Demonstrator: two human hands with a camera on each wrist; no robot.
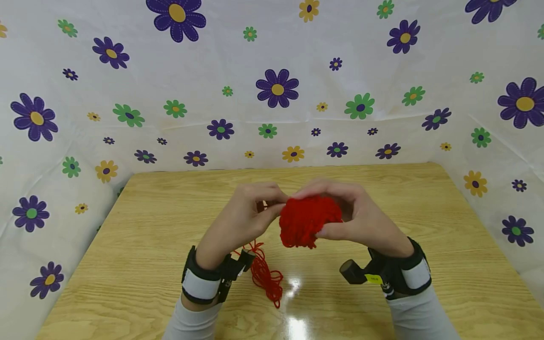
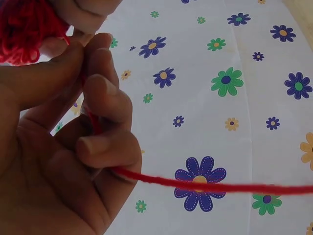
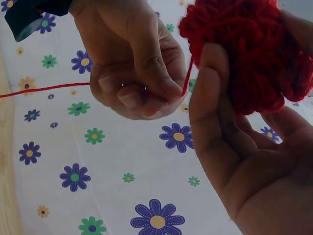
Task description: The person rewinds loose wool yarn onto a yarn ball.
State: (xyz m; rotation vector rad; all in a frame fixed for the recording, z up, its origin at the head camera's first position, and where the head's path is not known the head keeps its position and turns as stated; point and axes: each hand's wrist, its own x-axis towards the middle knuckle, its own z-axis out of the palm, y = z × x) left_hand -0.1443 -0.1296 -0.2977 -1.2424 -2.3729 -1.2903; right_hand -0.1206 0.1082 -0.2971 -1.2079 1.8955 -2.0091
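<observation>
A thick bundle of red yarn [image 1: 307, 221] is held up above the table in my right hand [image 1: 354, 215], the thumb across its near side and the fingers behind it. Close by on its left, my left hand [image 1: 250, 210] pinches a single yarn strand between thumb and forefinger. That strand [image 2: 220, 187] runs through the curled fingers of the left hand and out past the palm, as the left wrist view shows. In the right wrist view the strand joins the bundle [image 3: 244, 54] to the left fingertips. Loose red yarn [image 1: 265, 276] lies in a loopy heap on the table below.
Under both hands is a wooden table [image 1: 170, 212] with light glare near its front. A white cloth [image 1: 238, 61] printed with flowers stands behind the table and along both sides. Each wrist wears a black strap with a small camera [image 1: 353, 271].
</observation>
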